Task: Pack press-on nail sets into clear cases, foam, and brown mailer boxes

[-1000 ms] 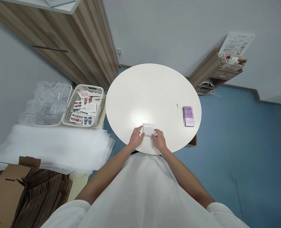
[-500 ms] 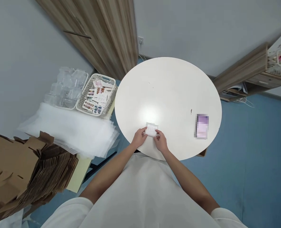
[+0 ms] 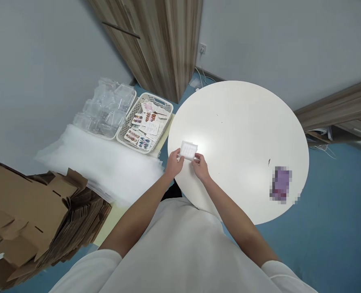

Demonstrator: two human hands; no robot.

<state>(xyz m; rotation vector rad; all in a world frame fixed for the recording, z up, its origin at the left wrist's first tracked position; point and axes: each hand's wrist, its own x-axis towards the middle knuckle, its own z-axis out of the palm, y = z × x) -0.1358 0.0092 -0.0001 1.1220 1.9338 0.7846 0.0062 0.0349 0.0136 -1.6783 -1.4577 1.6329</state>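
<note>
A small white flat packet (image 3: 188,150), rectangular with faint marks on its face, is held over the near left part of the round white table (image 3: 241,122). My left hand (image 3: 175,163) pinches its left edge between thumb and fingers. At its lower right corner, my right hand (image 3: 200,165) grips it with bent fingers. What the packet contains is hidden. Left of the table stands a white plastic basket (image 3: 121,142) holding several cards with colourful small pieces on them.
Clear plastic boxes (image 3: 107,106) fill another basket beside the cards. Below them lie a stack of white translucent sheets (image 3: 101,162) and flattened brown cardboard boxes (image 3: 25,211). A blurred purple object (image 3: 281,184) lies on the table's right side. A wooden cabinet (image 3: 156,44) stands behind.
The view has turned left, so the table and purple object sit further right. Both hands still hold the white packet, now more tilted and nearer the table's left side.
</note>
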